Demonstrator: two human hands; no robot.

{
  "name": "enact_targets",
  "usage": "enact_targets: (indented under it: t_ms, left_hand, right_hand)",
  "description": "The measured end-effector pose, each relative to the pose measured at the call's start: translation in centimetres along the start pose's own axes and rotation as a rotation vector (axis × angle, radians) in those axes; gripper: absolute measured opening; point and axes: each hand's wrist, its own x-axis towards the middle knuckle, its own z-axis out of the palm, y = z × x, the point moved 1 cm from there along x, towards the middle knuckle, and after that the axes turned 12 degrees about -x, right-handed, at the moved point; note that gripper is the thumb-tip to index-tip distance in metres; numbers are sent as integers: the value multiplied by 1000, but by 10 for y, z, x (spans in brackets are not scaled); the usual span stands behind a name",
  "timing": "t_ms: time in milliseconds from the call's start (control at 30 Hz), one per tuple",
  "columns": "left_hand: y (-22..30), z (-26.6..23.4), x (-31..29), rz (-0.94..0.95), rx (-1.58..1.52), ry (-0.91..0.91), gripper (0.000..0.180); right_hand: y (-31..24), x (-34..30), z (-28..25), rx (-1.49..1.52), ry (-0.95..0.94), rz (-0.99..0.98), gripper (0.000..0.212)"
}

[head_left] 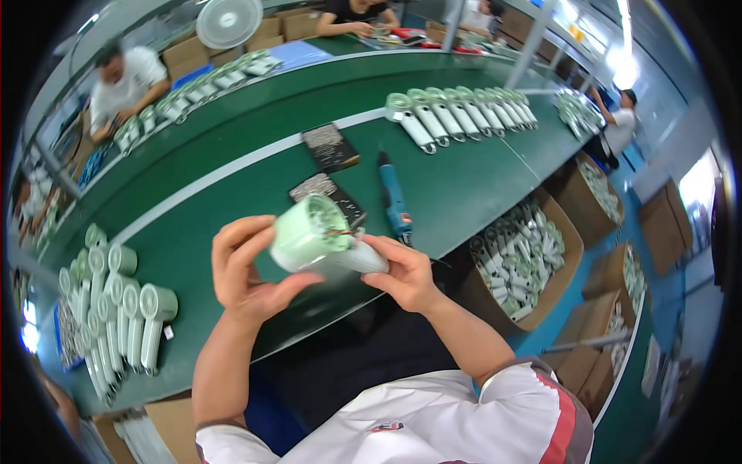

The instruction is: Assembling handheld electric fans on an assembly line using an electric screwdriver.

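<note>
Green bench [464,178], near edge running below the hands. Left hand [247,271] curls round one pale-green device [301,238] held above the surface, thumb underneath; right hand [407,274] pinches its white handle [359,257]. Beyond: one blue screwdriver [395,201], two dark mats [340,162]; room between screwdriver and one far row of devices [456,116].

The pale green housing [297,238] that I held looked to be of smooth plastic with a soft gloss, and the tabletop [232,193] was also smooth, with a light sheen. The blue electric screwdriver [395,203] had a plastic-looking body, the carton [570,246] was of matt brown cardboard, and my shirt [440,410] was of cloth.
</note>
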Motion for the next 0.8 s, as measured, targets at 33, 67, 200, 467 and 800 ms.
enact_targets:
  t_ms: [33,67,200,467,800]
  left_hand:
    - [-2,3,1,7,-32,0,77]
    - [0,8,1,31,-60,-9,77]
    - [-7,29,-4,-90,-141,-98,71]
    - [-7,53,-29,-143,-236,-579,52]
    - [-10,63,-27,-205,-119,-736,44]
  right_hand:
    - [-18,-1,-5,-46,20,35,61]
    - [-24,-3,-13,-61,52,21,61]
    - [-28,-8,-62,-278,188,-101,57]
    - [0,-37,-280,-844,841,87,52]
    - [35,-58,-557,-1527,1200,557,51]
